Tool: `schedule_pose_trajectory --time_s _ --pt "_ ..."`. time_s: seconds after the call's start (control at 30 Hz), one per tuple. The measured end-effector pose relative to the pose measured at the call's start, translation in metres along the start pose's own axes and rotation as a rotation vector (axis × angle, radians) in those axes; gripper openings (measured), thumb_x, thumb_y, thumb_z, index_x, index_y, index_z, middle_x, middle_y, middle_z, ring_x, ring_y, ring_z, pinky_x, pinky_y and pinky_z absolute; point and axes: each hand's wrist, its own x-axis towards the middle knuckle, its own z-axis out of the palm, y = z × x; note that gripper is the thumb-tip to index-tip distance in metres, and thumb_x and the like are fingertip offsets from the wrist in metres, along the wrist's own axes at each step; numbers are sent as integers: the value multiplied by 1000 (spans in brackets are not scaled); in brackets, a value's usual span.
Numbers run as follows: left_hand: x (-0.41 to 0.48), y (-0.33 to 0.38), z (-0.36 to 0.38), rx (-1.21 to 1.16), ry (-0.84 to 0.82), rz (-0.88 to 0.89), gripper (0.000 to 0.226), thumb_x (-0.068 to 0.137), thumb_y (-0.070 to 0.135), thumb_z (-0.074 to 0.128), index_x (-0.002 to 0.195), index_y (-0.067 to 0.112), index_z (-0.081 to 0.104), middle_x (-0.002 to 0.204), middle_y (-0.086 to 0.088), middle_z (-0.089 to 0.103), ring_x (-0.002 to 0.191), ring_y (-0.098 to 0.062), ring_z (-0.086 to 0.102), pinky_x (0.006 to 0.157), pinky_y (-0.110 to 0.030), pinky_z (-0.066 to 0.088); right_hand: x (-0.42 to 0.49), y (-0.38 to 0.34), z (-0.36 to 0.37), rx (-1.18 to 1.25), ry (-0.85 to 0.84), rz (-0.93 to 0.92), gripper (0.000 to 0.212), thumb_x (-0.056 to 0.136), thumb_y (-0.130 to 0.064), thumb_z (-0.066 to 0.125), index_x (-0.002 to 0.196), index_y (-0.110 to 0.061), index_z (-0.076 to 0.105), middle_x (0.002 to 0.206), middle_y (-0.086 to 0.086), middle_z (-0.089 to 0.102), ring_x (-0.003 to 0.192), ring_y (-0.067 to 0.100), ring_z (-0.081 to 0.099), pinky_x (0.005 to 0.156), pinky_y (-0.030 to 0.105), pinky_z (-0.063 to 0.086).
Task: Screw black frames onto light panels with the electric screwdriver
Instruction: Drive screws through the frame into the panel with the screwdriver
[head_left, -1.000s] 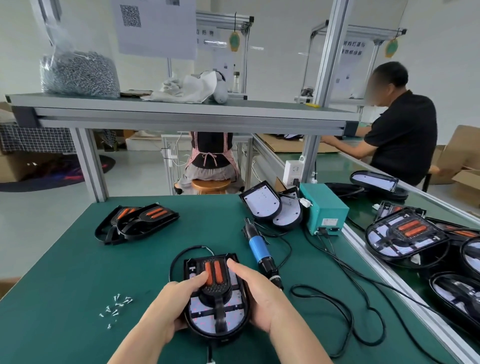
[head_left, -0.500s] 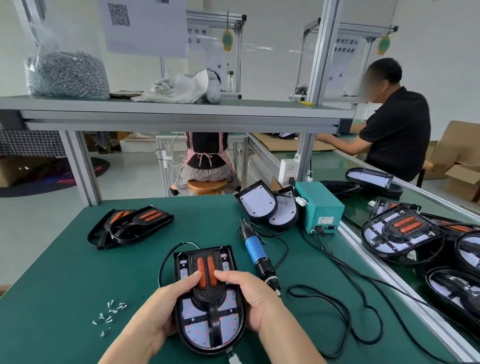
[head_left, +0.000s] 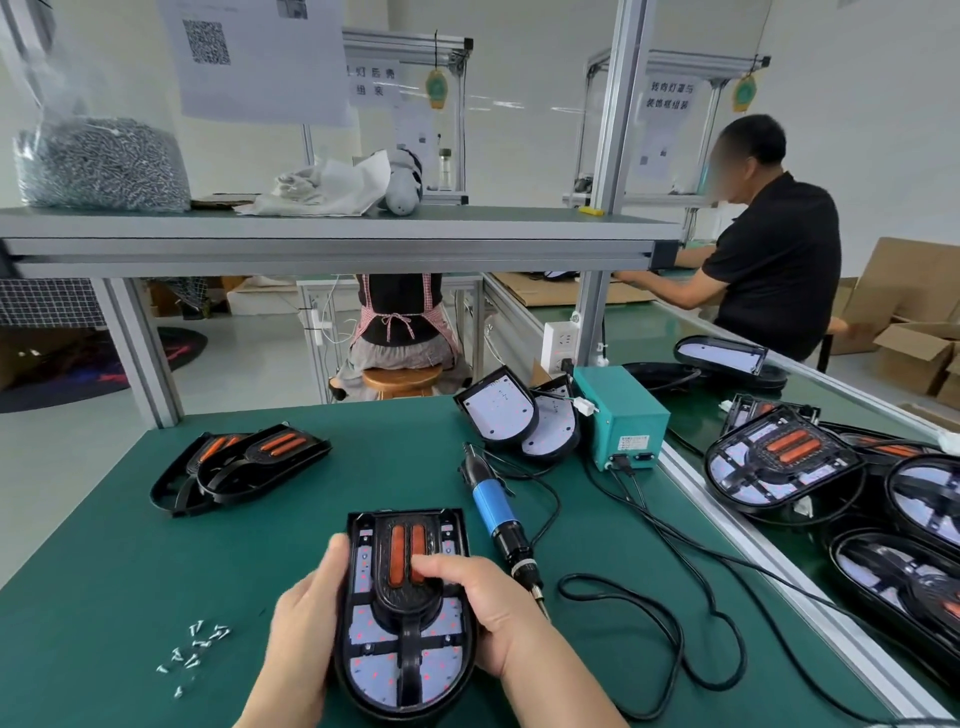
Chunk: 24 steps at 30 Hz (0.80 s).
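Bag: clear, full of screws, on the upper shelf at far left.
Loose screws: a small scatter on the green table, left of the hands.
Spare frames: two black ones with orange bars, stacked, on the table behind the screws.
Left hand: grasps the left edge of the panel, thumb lying up along its rim.
Panel: flat on the table near the front edge, between both hands, rounded end toward the person.
Frame: black, seated on top of the panel, its orange bars at the far end.
Right hand: grasps the panel's right edge, thumb pressed across the orange bars.
Screwdriver: blue-bodied, lying untouched just right of the panel, tip toward the person.
Bare panels: two, leaning together behind the screwdriver.
Power box: teal, beside them, black cables running from it.
Far right: framed panels piled on the next bench.
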Motion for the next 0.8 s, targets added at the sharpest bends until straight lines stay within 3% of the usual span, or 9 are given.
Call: schedule_pose_trajectory --time_s 0.1,0.17,0.3,0.4,0.5,0.57,0.67,0.8 --pt "6 -17 -4 18 307 223 45 98 45 53 74 11 73 65 -7 72 62 -29 64 63 -36 49 -3 1 0 2 39 -25 40 88 -16 73 121 6 70 113 23 74 96 33 72 90 41 58" --pt "6 -18 0 44 357 274 42 100 35 51 70 13 70 61 -2 70 63 -28 64 62 -36 47 -2 2 -3 8 60 -59 45 86 -16 75 123 9 68 115 25 72 97 35 71 95 46 56" --pt "10 -20 4 189 362 280 42 102 29 49 68 13 69 58 11 67 67 -16 63 63 -28 44 -6 -1 -7 37 70 -190 61 68 -16 83 120 11 67 114 28 72 99 39 71 94 50 57" --pt "13 -22 5 161 360 293 39 101 23 51 68 8 67 54 3 66 43 -6 57 42 -10 41 -13 -10 -12 56 79 -257 64 65 -19 85 121 6 67 113 25 73 104 42 71 91 49 60" --pt "16 -26 4 129 313 278 38 102 21 51 71 3 64 47 -10 61 31 -14 50 30 -16 35 -23 -25 -19 70 69 -327 63 67 -21 85 120 9 67 114 26 73 108 44 70 95 50 57" --pt "19 -30 3 138 295 282 37 101 22 51 71 5 64 47 -13 61 32 -18 52 30 -15 34 -33 -36 -27 106 69 -379 60 70 -18 83 119 12 65 114 28 72 100 41 72 86 45 61" --pt "20 -32 1 168 295 308 37 100 25 51 70 8 64 49 -12 63 33 -19 54 31 -17 36 -52 -54 -42 126 49 -457 42 70 -17 83 108 1 76 111 26 74 90 34 75 73 38 61" --pt "22 -34 2 164 276 316 39 103 26 51 71 8 63 48 -12 62 32 -20 54 30 -15 34 -78 -80 -68 144 86 -560 33 69 -19 83 101 -9 81 111 24 74 91 34 76 72 38 61"
